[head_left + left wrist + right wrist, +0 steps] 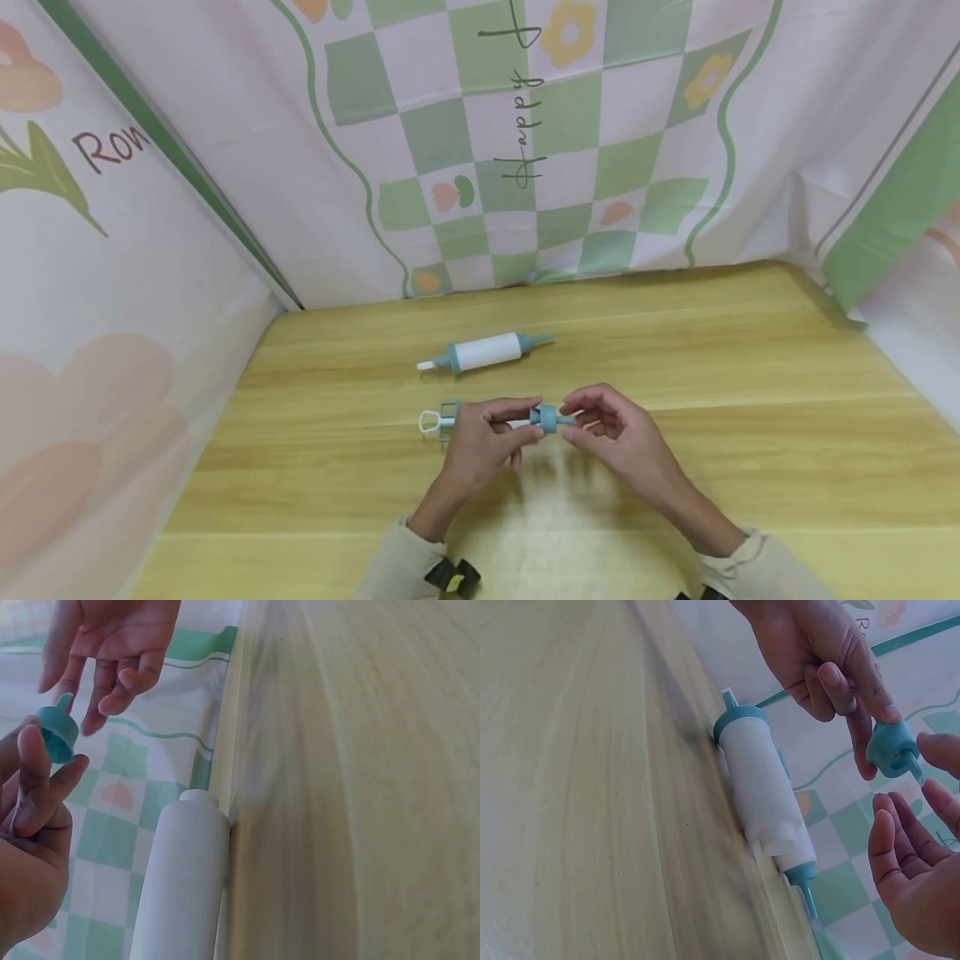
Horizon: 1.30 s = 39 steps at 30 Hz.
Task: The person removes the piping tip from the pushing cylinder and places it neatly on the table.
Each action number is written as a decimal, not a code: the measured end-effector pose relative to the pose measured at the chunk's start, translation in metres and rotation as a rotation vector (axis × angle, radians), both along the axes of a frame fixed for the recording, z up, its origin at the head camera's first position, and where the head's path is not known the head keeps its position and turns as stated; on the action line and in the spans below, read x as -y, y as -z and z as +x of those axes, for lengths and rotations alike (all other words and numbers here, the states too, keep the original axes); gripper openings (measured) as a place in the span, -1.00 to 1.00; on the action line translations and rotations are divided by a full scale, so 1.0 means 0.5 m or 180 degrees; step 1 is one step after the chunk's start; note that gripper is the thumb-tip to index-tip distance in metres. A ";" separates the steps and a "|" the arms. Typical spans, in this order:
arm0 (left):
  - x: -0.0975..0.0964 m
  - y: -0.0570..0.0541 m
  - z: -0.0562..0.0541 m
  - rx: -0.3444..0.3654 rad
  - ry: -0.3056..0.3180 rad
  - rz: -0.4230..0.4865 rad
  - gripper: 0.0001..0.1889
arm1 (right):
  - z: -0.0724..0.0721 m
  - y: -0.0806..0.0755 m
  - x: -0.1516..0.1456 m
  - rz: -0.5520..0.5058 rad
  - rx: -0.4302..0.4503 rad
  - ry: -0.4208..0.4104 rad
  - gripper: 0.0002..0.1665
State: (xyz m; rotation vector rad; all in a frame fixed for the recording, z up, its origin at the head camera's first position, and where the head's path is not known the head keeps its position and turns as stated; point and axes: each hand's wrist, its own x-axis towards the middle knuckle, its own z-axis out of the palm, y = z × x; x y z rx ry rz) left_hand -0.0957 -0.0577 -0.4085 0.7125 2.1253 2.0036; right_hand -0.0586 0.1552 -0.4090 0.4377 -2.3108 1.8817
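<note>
A teal nozzle cap (pixel 548 418) with a thin tip is pinched between the thumb and index finger of my left hand (pixel 480 442). My right hand (pixel 622 437) is at the tip, thumb and index finger on either side of it with a gap between them; whether a finger touches it I cannot tell. Below my left hand lies a white cylinder (pixel 754 772) with a teal collar and a bare white neck, partly hidden in the head view. A white loop handle (pixel 429 422) sticks out at its left end.
Farther back on the wooden table (pixel 712 350) lies a second white cylinder (pixel 487 352) with teal ends, its thin nozzle pointing right. A printed cloth (pixel 495 225) hangs behind the table's far edge. More cloth hangs at both sides.
</note>
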 end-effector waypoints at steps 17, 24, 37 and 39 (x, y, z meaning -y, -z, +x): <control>-0.001 0.004 0.004 -0.0170 0.0071 -0.0041 -0.67 | 0.000 0.002 0.007 0.0070 0.0010 -0.0056 -0.73; -0.003 0.004 0.005 -0.0129 0.0065 -0.0042 -0.67 | -0.002 0.005 0.008 0.0060 -0.0020 -0.0097 -0.75; -0.011 0.003 0.004 -0.0316 -0.0005 -0.0118 -0.69 | -0.003 0.003 0.003 0.0056 -0.0062 -0.0122 -0.75; -0.011 0.004 0.004 -0.0360 -0.0028 -0.0153 -0.68 | -0.003 0.002 0.002 0.0053 -0.0061 -0.0122 -0.74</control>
